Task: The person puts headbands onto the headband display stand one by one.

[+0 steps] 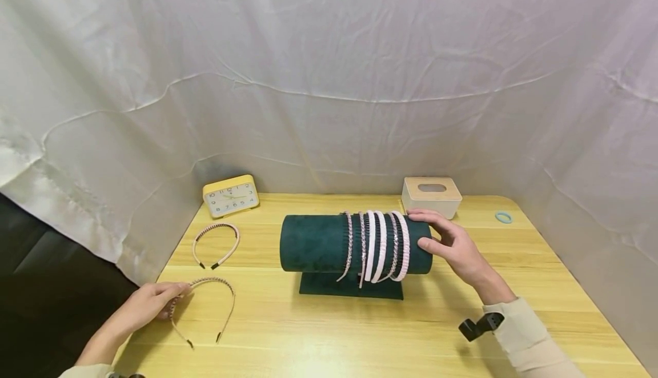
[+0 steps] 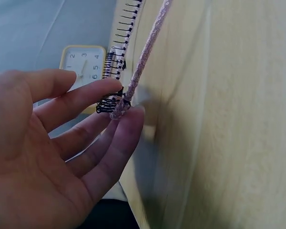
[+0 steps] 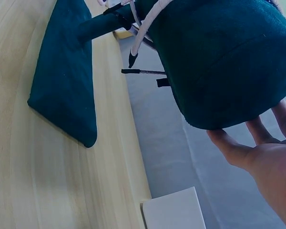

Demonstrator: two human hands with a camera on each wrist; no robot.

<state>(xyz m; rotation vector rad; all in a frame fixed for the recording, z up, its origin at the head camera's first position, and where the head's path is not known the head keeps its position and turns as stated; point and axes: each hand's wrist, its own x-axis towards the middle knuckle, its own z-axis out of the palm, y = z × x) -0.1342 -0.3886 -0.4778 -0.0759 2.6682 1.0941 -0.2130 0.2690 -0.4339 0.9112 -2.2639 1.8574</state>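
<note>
My left hand [image 1: 149, 305] is at the table's left front, pinching a thin pink headband [image 1: 232, 304] at its curved top, ends pointing towards me. In the left wrist view the thumb and fingertips meet at the black comb teeth [image 2: 109, 102] of this band. My right hand [image 1: 452, 246] rests on the right end of a dark green velvet display roll [image 1: 313, 244], fingers spread over its top and thumb on its front. Several pink and white headbands [image 1: 382, 246] sit side by side round the roll's right half. In the right wrist view, the fingertips are partly hidden behind the roll.
Another pink headband [image 1: 216, 226] lies on the table [image 1: 267, 332] beyond the left hand. A yellow clock [image 1: 231, 196] stands at the back left. Behind the roll is a tissue box [image 1: 432, 195], with a blue ring [image 1: 504, 217] further right. Pale curtains [image 1: 329, 81] enclose the table.
</note>
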